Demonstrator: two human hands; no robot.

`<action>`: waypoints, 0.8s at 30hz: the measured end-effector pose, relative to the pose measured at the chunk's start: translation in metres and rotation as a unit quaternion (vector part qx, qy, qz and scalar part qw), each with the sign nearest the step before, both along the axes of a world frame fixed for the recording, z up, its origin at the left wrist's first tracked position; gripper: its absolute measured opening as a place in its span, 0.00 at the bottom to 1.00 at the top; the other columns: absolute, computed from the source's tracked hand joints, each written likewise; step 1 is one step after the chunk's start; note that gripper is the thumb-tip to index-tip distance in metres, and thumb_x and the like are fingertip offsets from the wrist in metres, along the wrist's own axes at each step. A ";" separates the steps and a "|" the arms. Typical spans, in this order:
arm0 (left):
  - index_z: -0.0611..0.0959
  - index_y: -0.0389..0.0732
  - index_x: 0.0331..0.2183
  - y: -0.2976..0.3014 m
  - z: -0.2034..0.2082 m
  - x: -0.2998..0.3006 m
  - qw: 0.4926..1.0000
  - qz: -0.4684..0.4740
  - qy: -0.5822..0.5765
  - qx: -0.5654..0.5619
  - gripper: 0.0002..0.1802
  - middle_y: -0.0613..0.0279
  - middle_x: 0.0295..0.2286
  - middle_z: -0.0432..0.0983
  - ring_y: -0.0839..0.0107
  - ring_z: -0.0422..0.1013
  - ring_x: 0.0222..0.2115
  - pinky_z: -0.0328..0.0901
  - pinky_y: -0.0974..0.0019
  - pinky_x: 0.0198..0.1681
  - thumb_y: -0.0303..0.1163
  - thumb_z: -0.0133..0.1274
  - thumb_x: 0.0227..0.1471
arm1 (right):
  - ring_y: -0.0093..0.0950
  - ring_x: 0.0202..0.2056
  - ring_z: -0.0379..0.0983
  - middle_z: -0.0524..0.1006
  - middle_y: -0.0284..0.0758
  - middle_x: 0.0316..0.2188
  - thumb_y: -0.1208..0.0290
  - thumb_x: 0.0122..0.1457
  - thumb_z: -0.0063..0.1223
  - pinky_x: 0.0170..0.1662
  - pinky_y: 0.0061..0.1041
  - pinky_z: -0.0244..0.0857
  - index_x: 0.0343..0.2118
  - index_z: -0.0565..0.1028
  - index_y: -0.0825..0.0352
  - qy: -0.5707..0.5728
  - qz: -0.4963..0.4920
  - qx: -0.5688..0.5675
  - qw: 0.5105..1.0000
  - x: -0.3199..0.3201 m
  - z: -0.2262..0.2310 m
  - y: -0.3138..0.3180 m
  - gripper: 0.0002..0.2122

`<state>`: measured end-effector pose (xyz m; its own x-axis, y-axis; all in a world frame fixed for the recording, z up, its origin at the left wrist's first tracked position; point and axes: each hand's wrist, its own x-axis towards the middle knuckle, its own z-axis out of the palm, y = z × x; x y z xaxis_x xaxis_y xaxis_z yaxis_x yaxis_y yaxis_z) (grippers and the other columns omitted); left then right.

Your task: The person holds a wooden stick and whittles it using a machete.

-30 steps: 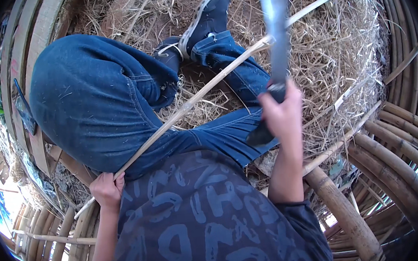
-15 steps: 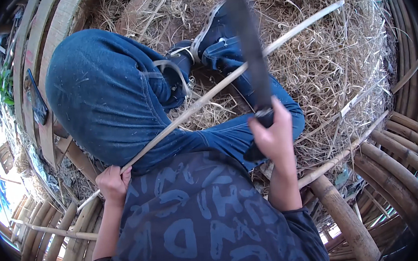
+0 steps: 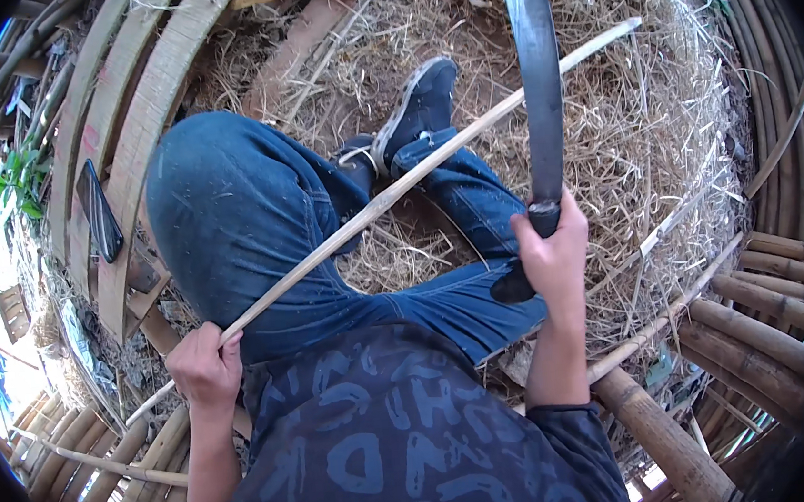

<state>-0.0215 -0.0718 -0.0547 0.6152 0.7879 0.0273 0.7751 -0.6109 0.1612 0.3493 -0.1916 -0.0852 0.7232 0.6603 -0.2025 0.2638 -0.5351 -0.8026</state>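
A long, pale bamboo strip [image 3: 370,213] slants from lower left to upper right across my bent legs [image 3: 237,218]. My left hand [image 3: 204,366] is closed around its near end beside my left knee, and a short piece sticks out behind the fist. In my right hand [image 3: 556,242] is a machete [image 3: 540,76], gripped by its dark handle with the blade pointing away from me. In this view the blade crosses over the strip toward its far end; whether the two touch, I cannot tell.
Pale shavings [image 3: 622,146] cover the ground ahead and to the right. A dark phone [image 3: 101,215] rests on wooden slats [image 3: 149,144] at the left. Bamboo poles [image 3: 667,438] lie at the lower right. My shoe [image 3: 420,106] is beyond the strip.
The machete has moved right along the strip, from a blur to a sharp outline. A curled sliver seen near the strip's middle no longer shows there. My left hand sits slightly lower and further left.
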 end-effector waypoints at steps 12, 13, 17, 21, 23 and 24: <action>0.71 0.40 0.20 0.002 -0.001 0.012 0.999 0.041 0.013 0.004 0.20 0.55 0.13 0.65 0.54 0.66 0.15 0.58 0.55 0.18 0.45 0.53 0.53 | 0.33 0.22 0.75 0.74 0.43 0.19 0.79 0.46 0.53 0.29 0.30 0.67 0.37 0.70 0.73 -0.047 0.171 -0.059 0.982 0.004 0.020 0.047 0.13; 0.71 0.39 0.20 0.003 -0.002 0.011 1.000 0.031 -0.003 -0.005 0.20 0.56 0.13 0.65 0.55 0.66 0.15 0.58 0.55 0.18 0.44 0.53 0.53 | 0.32 0.21 0.74 0.74 0.42 0.19 0.80 0.46 0.52 0.28 0.29 0.67 0.36 0.71 0.73 0.001 0.139 -0.042 0.989 0.007 0.027 0.051 0.12; 0.72 0.39 0.21 0.006 -0.001 0.020 0.999 0.019 -0.031 -0.013 0.19 0.56 0.13 0.66 0.55 0.67 0.15 0.59 0.56 0.18 0.43 0.53 0.53 | 0.33 0.20 0.74 0.73 0.41 0.17 0.80 0.47 0.51 0.26 0.31 0.66 0.35 0.70 0.72 -0.040 0.057 -0.011 0.997 -0.001 0.017 0.060 0.11; 0.74 0.38 0.22 0.004 -0.001 0.017 0.999 0.035 -0.013 -0.010 0.18 0.56 0.14 0.66 0.56 0.67 0.15 0.59 0.57 0.18 0.43 0.53 0.53 | 0.38 0.24 0.77 0.74 0.44 0.19 0.81 0.46 0.52 0.29 0.31 0.67 0.35 0.70 0.73 0.018 0.143 -0.012 0.989 -0.016 0.015 0.059 0.11; 0.75 0.38 0.23 0.004 -0.003 0.012 0.999 0.030 -0.010 -0.009 0.17 0.56 0.14 0.67 0.57 0.67 0.15 0.60 0.58 0.18 0.42 0.53 0.53 | 0.37 0.23 0.76 0.74 0.44 0.19 0.81 0.46 0.52 0.29 0.31 0.67 0.35 0.70 0.73 0.002 0.136 -0.023 0.990 -0.008 0.023 0.059 0.11; 0.75 0.38 0.23 0.004 -0.003 0.013 0.999 0.031 -0.010 -0.011 0.17 0.56 0.14 0.67 0.57 0.67 0.15 0.60 0.58 0.18 0.42 0.53 0.53 | 0.36 0.22 0.75 0.74 0.43 0.19 0.81 0.46 0.52 0.28 0.31 0.67 0.35 0.70 0.72 -0.013 0.128 -0.034 0.991 -0.002 0.027 0.060 0.10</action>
